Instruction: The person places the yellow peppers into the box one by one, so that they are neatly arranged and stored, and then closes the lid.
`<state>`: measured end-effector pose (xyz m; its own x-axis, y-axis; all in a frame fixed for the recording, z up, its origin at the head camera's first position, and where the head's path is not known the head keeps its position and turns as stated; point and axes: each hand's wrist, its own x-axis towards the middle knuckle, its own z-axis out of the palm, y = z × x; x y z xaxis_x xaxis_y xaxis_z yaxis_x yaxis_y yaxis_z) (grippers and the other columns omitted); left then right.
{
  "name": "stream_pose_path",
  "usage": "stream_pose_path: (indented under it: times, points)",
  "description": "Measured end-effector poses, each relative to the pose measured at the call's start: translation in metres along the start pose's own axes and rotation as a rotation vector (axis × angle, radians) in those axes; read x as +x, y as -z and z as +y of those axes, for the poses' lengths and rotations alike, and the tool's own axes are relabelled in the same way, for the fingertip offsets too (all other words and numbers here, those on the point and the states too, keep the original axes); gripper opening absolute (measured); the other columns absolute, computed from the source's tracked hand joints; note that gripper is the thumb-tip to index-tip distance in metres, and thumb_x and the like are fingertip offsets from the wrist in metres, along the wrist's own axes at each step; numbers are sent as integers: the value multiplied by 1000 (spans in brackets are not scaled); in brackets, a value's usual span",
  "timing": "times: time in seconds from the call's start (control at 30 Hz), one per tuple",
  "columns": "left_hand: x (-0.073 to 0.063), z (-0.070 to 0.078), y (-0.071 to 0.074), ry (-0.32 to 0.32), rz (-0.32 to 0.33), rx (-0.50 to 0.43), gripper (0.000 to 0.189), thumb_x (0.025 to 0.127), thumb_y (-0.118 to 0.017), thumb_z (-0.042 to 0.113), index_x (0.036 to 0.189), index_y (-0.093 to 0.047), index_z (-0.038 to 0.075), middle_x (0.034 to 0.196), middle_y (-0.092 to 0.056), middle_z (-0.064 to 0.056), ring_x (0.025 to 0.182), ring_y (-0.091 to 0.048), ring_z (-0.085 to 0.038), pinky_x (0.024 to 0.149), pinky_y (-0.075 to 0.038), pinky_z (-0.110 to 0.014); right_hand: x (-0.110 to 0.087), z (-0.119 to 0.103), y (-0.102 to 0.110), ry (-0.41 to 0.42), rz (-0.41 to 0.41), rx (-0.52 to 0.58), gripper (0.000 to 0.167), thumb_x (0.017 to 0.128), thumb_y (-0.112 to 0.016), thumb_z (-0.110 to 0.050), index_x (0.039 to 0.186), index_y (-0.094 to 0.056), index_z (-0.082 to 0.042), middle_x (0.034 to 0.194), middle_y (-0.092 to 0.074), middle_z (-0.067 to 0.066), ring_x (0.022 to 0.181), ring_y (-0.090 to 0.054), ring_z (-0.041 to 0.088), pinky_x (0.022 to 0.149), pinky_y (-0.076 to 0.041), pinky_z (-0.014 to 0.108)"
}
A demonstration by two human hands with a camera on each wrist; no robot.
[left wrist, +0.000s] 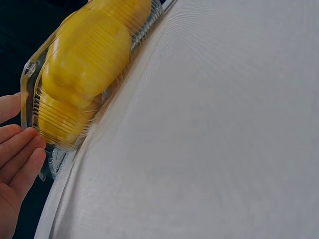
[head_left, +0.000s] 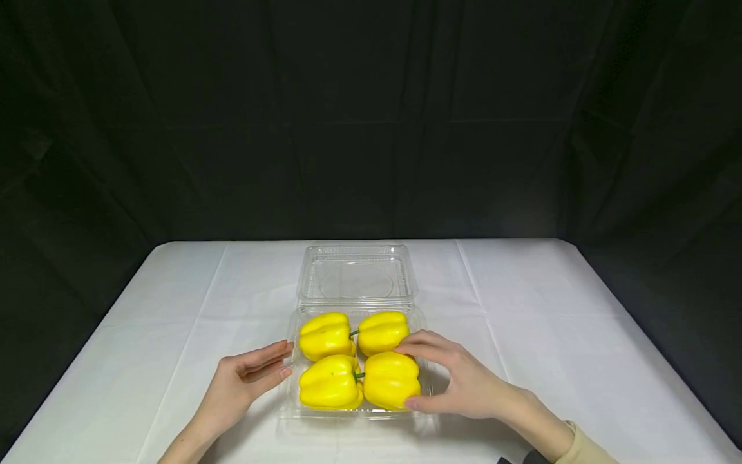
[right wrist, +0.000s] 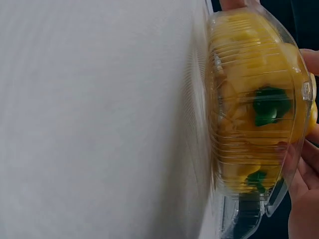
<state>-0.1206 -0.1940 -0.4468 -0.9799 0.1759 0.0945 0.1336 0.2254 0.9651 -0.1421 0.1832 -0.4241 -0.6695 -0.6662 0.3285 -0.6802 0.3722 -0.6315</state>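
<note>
Four-sided and clear, a plastic clamshell container (head_left: 348, 415) holds several yellow bell peppers with green stems, in two rows. My right hand (head_left: 464, 377) grips the front right bell pepper (head_left: 391, 380), thumb at its near side and fingertips at its far side. The front left bell pepper (head_left: 328, 383) lies beside it, stem towards it. My left hand (head_left: 240, 383) is at the container's left edge, its fingers fairly straight and the fingertips touching the rim. In the left wrist view, those fingers (left wrist: 22, 154) show against the ribbed wall. The right palm is mostly hidden.
The container's lid (head_left: 356, 277) lies folded back behind the base, hinged to it. A white cloth (head_left: 551, 335) covers the table, and black curtains (head_left: 371, 129) hang behind and at both sides. A dark object (head_left: 534, 457) shows at the bottom edge near the right sleeve.
</note>
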Motion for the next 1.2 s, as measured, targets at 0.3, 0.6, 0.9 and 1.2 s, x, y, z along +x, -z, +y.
stream_pose_path:
  times: [0.3, 0.6, 0.9, 1.2]
  points:
    - [0, 0, -6, 11, -12, -20, 47, 86, -80, 20, 130, -67, 6, 127, -69, -9, 115, -67, -16, 93, -58, -24, -7, 1, 3, -4, 1, -22, 58, 83, -83, -36, 135, -60, -25, 132, -53, -8, 119, -54, 11, 103, -51, 30]
    - [2, 6, -16, -2, -26, 6, 39, 90, -77, 24, 126, -70, 10, 124, -71, -5, 111, -69, -13, 92, -58, -23, -17, 8, 13, -28, 87, 9, 33, 93, -73, -20, 125, -68, -25, 123, -57, -9, 110, -57, 10, 92, -55, 25]
    - [25, 8, -26, -88, 103, 83, 12, 92, -74, 20, 100, -76, 10, 96, -77, -3, 85, -72, -13, 80, -61, -23, -11, 24, 17, -111, 370, 132, 25, 94, -67, 1, 115, -70, -11, 110, -66, 9, 98, -62, 12, 94, -53, 17]
    - [55, 3, -34, 68, 197, -2, 20, 90, -77, 20, 91, -68, 3, 89, -72, -6, 80, -67, -15, 69, -54, -19, 2, 40, 12, -294, 566, 185, 30, 91, -68, 5, 121, -66, 1, 110, -63, 14, 94, -62, 9, 84, -55, 15]
